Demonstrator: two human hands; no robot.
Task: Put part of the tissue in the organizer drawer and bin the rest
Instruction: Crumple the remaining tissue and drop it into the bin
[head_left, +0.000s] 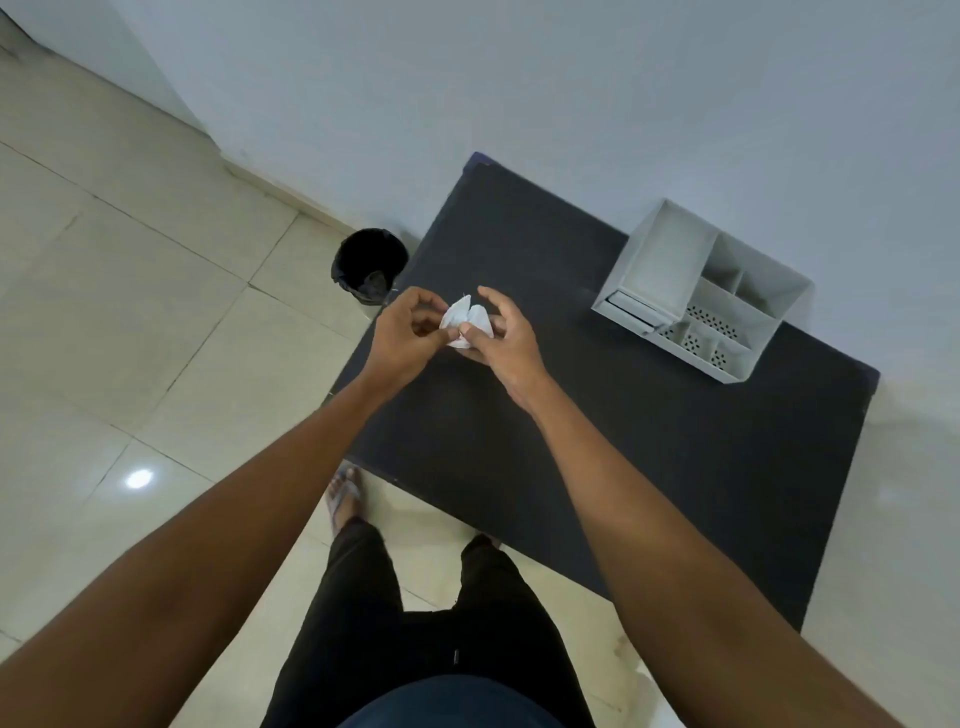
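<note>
A white tissue (465, 319) is bunched between both hands above the left part of the dark table (597, 441). My left hand (408, 338) pinches its left side and my right hand (501, 338) grips its right side. The grey organizer (696, 291) stands at the table's far right, with several open compartments on top and a small drawer (631, 309) at its near-left face, slightly pulled out. A black bin (370, 265) with a dark liner stands on the floor just left of the table's far corner.
A pale wall runs behind the table and the bin. Beige floor tiles spread to the left. My legs in black trousers and a sandalled foot (345, 493) stand at the table's near-left edge.
</note>
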